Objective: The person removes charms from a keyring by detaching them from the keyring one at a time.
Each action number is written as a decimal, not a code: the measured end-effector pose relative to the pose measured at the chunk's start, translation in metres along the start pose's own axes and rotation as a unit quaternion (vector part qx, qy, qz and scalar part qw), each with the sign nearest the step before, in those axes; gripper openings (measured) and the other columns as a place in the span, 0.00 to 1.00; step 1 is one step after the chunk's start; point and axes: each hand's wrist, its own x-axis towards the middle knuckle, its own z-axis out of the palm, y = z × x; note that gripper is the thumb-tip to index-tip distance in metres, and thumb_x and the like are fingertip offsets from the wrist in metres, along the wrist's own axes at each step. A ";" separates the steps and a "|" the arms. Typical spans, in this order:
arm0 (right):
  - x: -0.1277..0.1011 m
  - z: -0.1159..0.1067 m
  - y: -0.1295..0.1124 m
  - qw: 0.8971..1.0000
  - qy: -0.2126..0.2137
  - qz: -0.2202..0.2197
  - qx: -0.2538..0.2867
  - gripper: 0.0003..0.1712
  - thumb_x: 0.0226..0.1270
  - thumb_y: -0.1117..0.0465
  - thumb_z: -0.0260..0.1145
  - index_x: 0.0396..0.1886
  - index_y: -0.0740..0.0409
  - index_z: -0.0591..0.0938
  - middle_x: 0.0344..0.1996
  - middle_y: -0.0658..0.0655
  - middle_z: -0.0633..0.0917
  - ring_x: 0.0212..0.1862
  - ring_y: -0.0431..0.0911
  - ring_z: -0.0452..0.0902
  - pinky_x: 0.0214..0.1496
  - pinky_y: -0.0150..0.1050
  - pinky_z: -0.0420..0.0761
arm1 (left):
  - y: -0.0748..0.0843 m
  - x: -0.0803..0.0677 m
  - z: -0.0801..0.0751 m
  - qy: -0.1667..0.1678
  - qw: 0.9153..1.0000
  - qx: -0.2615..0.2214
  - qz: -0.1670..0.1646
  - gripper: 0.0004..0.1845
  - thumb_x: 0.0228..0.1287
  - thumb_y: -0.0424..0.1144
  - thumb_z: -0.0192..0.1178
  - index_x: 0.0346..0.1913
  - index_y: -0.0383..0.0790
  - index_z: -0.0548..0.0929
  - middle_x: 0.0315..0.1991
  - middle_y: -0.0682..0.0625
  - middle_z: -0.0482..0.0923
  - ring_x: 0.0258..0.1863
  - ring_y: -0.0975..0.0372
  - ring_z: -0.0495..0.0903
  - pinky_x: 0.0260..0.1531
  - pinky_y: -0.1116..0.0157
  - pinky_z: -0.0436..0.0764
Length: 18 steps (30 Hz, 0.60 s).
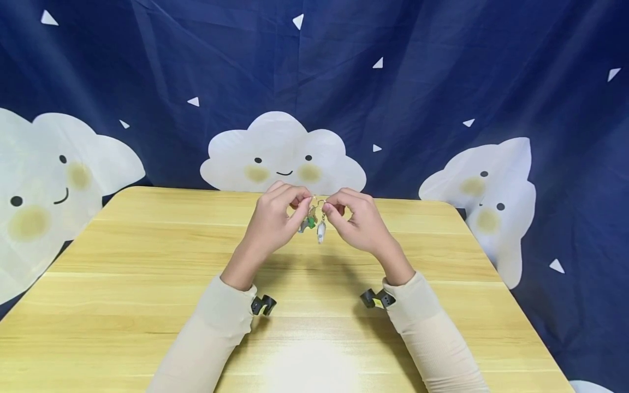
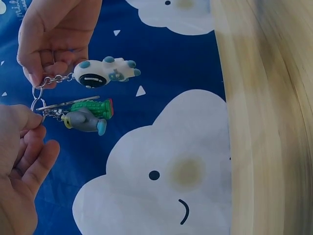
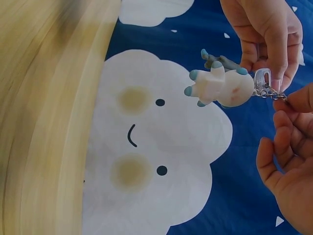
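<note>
My left hand (image 1: 275,221) pinches key ring (image 2: 38,105); my right hand (image 1: 361,221) pinches chain (image 2: 55,78) of white charm (image 2: 105,72). Ring sits between both fingertips, above table (image 1: 147,284); charms hang below ring, hands equally near.

Light wooden table (image 1: 147,284) w/ pale yellow grain lies below the grip, spreading out to both sides and toward the viewer. Behind the grip hangs a navy cloth backdrop (image 1: 442,71) w/ white smiling clouds (image 1: 282,155) & small white triangles (image 1: 193,101).
</note>
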 end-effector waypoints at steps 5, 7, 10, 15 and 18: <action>0.000 -0.001 0.000 1.000 0.000 0.001 -0.001 0.09 0.71 0.64 0.62 0.29 0.57 0.84 0.24 0.49 0.80 0.28 0.40 0.72 0.29 0.35 0.72 | -0.003 0.000 -0.002 0.001 1.000 0.008 -0.003 0.02 0.67 0.27 0.65 0.37 0.34 0.87 0.31 0.46 0.86 0.33 0.56 0.79 0.35 0.65 0.81; 0.000 -0.002 0.001 1.000 0.002 0.001 -0.004 0.10 0.71 0.64 0.62 0.29 0.57 0.84 0.24 0.49 0.80 0.28 0.40 0.72 0.29 0.35 0.72 | -0.004 0.000 -0.003 0.003 1.000 0.013 -0.009 0.02 0.67 0.28 0.65 0.38 0.34 0.87 0.31 0.46 0.86 0.34 0.56 0.79 0.35 0.64 0.81; 0.000 -0.004 0.001 1.000 0.006 0.002 -0.005 0.09 0.70 0.65 0.63 0.29 0.57 0.84 0.24 0.49 0.81 0.28 0.40 0.72 0.29 0.34 0.71 | -0.006 0.001 -0.006 0.005 1.000 0.018 -0.015 0.03 0.68 0.29 0.64 0.38 0.34 0.87 0.31 0.46 0.86 0.34 0.56 0.80 0.35 0.64 0.81; 0.000 -0.006 0.000 1.000 0.007 0.007 -0.007 0.09 0.70 0.65 0.63 0.29 0.57 0.85 0.25 0.50 0.81 0.28 0.40 0.72 0.29 0.35 0.71 | -0.005 0.002 -0.007 0.003 1.000 0.014 -0.015 0.03 0.68 0.29 0.64 0.38 0.34 0.87 0.31 0.46 0.86 0.34 0.56 0.80 0.36 0.64 0.81; 0.000 -0.007 0.001 1.000 0.005 0.013 -0.008 0.09 0.71 0.64 0.63 0.30 0.57 0.85 0.25 0.49 0.82 0.28 0.40 0.72 0.29 0.35 0.71 | -0.005 0.002 -0.007 0.003 1.000 0.014 -0.014 0.02 0.67 0.29 0.65 0.38 0.34 0.87 0.31 0.46 0.86 0.34 0.56 0.80 0.36 0.64 0.81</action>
